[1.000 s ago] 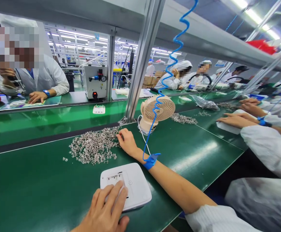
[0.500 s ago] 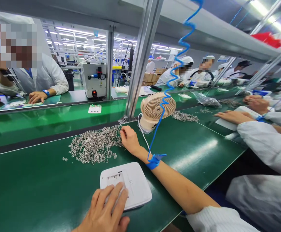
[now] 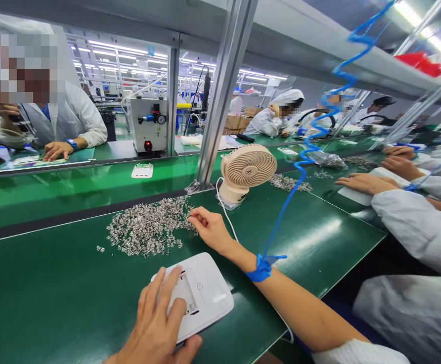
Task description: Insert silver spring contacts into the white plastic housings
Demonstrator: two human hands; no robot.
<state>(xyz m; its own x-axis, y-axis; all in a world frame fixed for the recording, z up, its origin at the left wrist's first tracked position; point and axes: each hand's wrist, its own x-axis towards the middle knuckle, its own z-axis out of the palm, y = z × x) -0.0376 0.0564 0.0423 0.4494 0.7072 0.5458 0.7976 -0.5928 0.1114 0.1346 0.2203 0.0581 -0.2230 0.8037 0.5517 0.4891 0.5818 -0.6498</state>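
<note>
A white plastic housing point(image 3: 215, 290) with an open battery compartment lies at the front of the green bench. My left hand point(image 3: 162, 308) holds it, fingers apart over the compartment and thumb along the near edge. Farther back is a heap of small metal battery contacts point(image 3: 148, 227). At its right edge is my right hand point(image 3: 211, 227), thumb and forefinger pinched together. Whether a contact is between those fingertips is too small to tell. A blue wrist strap point(image 3: 260, 268) with a coiled cord circles my right wrist.
A beige fan point(image 3: 249, 169) stands behind my right hand, beside a metal post point(image 3: 222, 96). A white housing with a green board point(image 3: 142, 171) lies on the belt beyond. A co-worker point(image 3: 72, 111) sits across; other people's hands point(image 3: 368, 182) work at the right.
My right hand has drawn slightly back from the heap, its fingertips now pinched. The white housing has shifted a little left and turned under my left hand, whose fingers are more bent.
</note>
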